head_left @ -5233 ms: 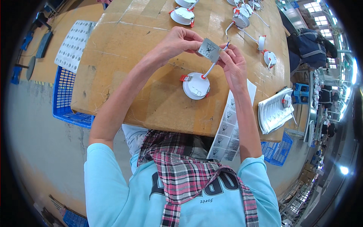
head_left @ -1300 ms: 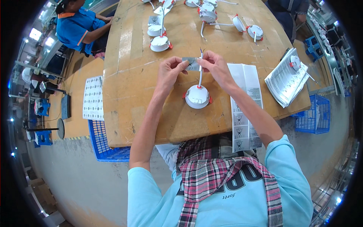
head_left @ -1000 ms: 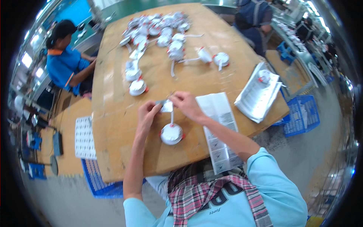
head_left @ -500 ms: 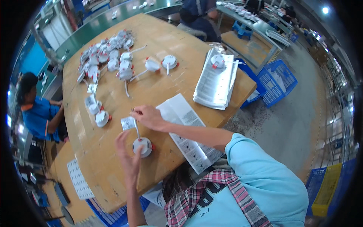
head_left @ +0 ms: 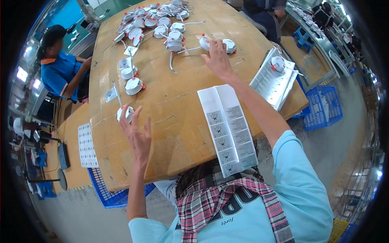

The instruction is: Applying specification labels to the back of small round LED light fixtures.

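My left hand [head_left: 137,135] is at the table's left side, fingers spread beside a round white downlight [head_left: 125,114], touching it or nearly so. That downlight has a white cable with a silvery printed label [head_left: 110,95] at its end. Farther off, my right hand [head_left: 219,61] reaches over the table with thumb and fingers apart. Its fingertips are at the edge of a downlight [head_left: 204,42], partly covering it; another downlight [head_left: 229,45] lies just right of them. A folded sheet of silvery labels [head_left: 227,121] lies near the front edge. Two labelled downlights [head_left: 133,86] stand beyond my left hand.
A heap of downlights [head_left: 150,22] with red clips covers the far part of the brown table [head_left: 170,133]. A stack of label sheets [head_left: 271,87] with one downlight on top lies at right. Blue crates [head_left: 322,107] stand beside the table. A co-worker [head_left: 60,69] sits at left.
My right hand has left the label on the cable and moved out to the far downlights. My left hand and the labelled downlight have shifted left across the table. The whole view has turned.
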Demonstrator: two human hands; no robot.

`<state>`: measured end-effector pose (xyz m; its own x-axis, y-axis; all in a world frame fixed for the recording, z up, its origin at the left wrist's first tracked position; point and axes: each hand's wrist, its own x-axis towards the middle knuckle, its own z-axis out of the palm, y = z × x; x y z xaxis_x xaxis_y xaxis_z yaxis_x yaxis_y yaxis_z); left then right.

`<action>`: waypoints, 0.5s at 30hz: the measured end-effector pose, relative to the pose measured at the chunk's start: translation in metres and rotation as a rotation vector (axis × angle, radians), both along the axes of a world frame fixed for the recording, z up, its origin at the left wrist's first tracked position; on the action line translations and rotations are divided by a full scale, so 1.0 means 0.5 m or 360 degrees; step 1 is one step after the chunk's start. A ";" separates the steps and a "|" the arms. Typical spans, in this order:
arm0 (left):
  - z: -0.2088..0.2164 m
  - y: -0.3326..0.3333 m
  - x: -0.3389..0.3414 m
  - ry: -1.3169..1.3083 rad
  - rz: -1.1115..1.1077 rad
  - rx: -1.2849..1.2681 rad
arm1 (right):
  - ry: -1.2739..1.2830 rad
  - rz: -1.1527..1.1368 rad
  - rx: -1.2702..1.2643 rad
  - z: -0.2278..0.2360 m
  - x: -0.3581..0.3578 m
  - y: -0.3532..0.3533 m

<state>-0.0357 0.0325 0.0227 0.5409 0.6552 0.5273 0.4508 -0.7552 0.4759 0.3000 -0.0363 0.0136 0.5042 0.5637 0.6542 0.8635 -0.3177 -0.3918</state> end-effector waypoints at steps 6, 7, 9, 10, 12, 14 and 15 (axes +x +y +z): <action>0.016 -0.040 0.046 -0.0063 -0.0230 -0.0068 | -0.0083 -0.0138 -0.0424 -0.042 0.109 0.061; 0.014 -0.041 0.046 -0.0056 -0.0207 -0.0067 | -0.0078 -0.0114 -0.0423 -0.041 0.106 0.065; 0.013 -0.040 0.049 -0.0032 -0.0323 -0.0230 | 0.0072 -0.0081 -0.0460 -0.013 0.093 0.057; 0.016 -0.041 0.051 -0.0029 -0.0310 -0.0231 | 0.0075 -0.0068 -0.0462 0.001 0.082 0.049; 0.024 -0.040 0.061 -0.0102 -0.0472 -0.0598 | 0.0209 0.0018 -0.0356 0.018 0.057 0.029; 0.024 -0.040 0.087 -0.0121 -0.0505 -0.0587 | 0.0761 0.0237 -0.0289 0.026 0.040 0.004; 0.024 -0.041 0.101 -0.0138 -0.0543 -0.0571 | 0.1313 0.0451 -0.0212 0.026 0.026 -0.006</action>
